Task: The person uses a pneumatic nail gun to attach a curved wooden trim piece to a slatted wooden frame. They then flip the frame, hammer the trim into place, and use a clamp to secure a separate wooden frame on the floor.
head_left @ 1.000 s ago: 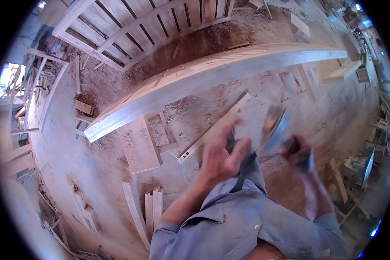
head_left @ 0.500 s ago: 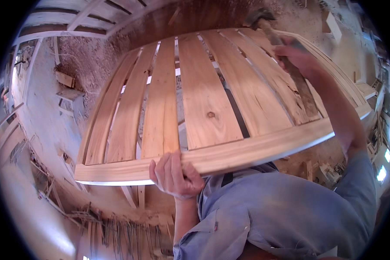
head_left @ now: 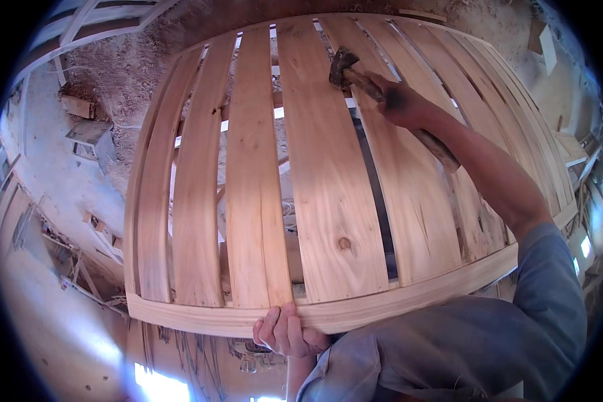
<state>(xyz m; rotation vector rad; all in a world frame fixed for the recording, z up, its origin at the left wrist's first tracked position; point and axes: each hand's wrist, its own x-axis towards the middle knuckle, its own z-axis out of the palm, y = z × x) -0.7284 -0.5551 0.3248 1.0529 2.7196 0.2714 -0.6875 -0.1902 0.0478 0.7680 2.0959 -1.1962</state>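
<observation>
A large slatted wooden panel (head_left: 331, 208) of pale planks fills the middle of the view, with gaps between the planks. Along its near side runs a frame rail (head_left: 409, 291). My left hand (head_left: 289, 332) is closed over this rail, its fingertips on top beside a plank end and the thumb side against the outer face. In my right hand (head_left: 405, 107) is a hammer (head_left: 342, 65), gripped partway along its wooden handle. Its dark metal head points up and left over the far half of the planks. Whether the head touches the wood I cannot tell.
Beyond the panel, the ground (head_left: 161, 67) is covered with brownish debris. A small pale box-like stand (head_left: 90, 144) and a wooden block (head_left: 78, 106) are at the left. White framework (head_left: 80, 27) crosses the upper left. Thin rods (head_left: 201, 358) show below the near rail.
My right hand has brought the hammer left and lower, from the far right edge to over the middle planks. The left hand stays on the rail; the view has shifted.
</observation>
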